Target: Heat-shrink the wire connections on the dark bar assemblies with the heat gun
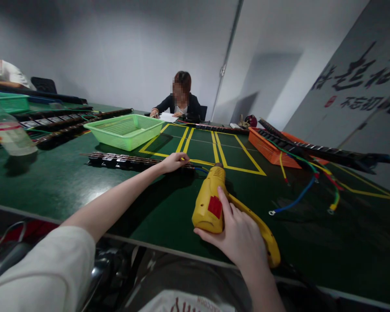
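Note:
My right hand (243, 234) is wrapped around a yellow heat gun (206, 206) with a red patch on its side. Its dark nozzle points away from me, beside a yellow wire (201, 162) and a blue wire (199, 169). Those wires come out of the right end of a long black strip with copper-coloured edges (126, 160), which lies on the green table (162, 212). At that end my left hand (175, 162) is closed on the strip, its fingers curled over the edge. The exact point of contact under the fingers is hidden.
A green basket (126, 132) stands beyond the strip. To the right, an orange basket (269, 147) bears black strips (331, 154) with coloured wires hanging over the table. At left are a plastic bottle (11, 134) and more strips (56, 119). A person (182, 99) sits opposite.

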`<state>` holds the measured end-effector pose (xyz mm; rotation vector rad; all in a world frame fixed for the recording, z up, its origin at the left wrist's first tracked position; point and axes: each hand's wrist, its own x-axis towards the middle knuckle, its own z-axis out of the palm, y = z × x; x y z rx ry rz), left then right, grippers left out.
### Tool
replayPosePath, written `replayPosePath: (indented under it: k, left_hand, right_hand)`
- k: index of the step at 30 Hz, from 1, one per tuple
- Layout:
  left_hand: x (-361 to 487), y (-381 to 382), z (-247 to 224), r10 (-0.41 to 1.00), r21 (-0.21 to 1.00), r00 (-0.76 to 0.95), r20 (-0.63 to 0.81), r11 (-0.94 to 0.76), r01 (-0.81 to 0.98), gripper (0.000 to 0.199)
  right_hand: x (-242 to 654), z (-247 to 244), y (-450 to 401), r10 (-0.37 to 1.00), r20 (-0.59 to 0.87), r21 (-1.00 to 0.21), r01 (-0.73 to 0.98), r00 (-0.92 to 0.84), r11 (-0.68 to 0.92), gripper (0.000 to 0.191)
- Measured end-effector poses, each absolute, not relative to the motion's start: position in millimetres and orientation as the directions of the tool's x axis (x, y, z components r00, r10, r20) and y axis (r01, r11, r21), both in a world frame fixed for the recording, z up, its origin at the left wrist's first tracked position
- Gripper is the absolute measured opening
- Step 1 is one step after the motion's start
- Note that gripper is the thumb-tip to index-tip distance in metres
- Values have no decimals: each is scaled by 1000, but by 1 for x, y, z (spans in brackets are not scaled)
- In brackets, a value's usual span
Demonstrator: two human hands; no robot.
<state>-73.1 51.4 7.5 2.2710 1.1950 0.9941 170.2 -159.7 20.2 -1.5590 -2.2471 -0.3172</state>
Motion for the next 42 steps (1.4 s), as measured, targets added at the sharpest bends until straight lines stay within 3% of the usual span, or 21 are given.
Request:
replayPosePath:
  k: [12, 23, 34, 42]
  left_hand:
    - [-72, 46, 12, 833, 611, 381, 400, -553, 566, 22]
    - [-71, 46, 10, 805, 597, 422, 416, -592, 541, 22]
    - [-73, 47, 9, 803, 565, 416, 427, -596, 571, 23]
    - [-73, 50, 7, 806, 563, 409, 429, -592, 577, 23]
  right_hand:
    - [113, 23, -167, 808, 389, -61, 862, -443, 502, 116]
    - [135, 24, -164, 806, 353, -100, 837, -476, 538, 115]
    - [179, 20, -159, 829, 453, -66, 915, -327, 397, 106]
    - [175, 20, -158, 826, 459, -40, 921, -327, 387, 107]
